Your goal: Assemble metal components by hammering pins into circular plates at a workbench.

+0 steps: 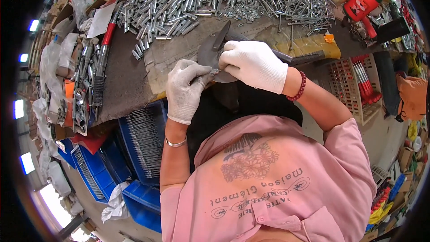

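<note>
Both my hands wear white knitted gloves and meet at the near edge of the workbench. My left hand [184, 88] pinches a small silver metal piece [215, 71] between thumb and forefinger. Close against it, my right hand [253, 62] has its fingers curled together; what they grip, if anything, is hidden by the glove. Behind the fingers is a dark grey metal fixture [207, 49] with an upright dark plate [221, 35]. Beyond it lies a big heap of silver metal tubes [172, 2], with thinner rods [286, 0] toward its right side.
At the left of the bench lie a red-and-black long tool [105, 47] and piled hand tools. A red bottle with a green cap [363, 2] stands back right. Below are blue bins [139, 145] of metal rods at left and a cream crate [351, 87] with red-handled parts at right.
</note>
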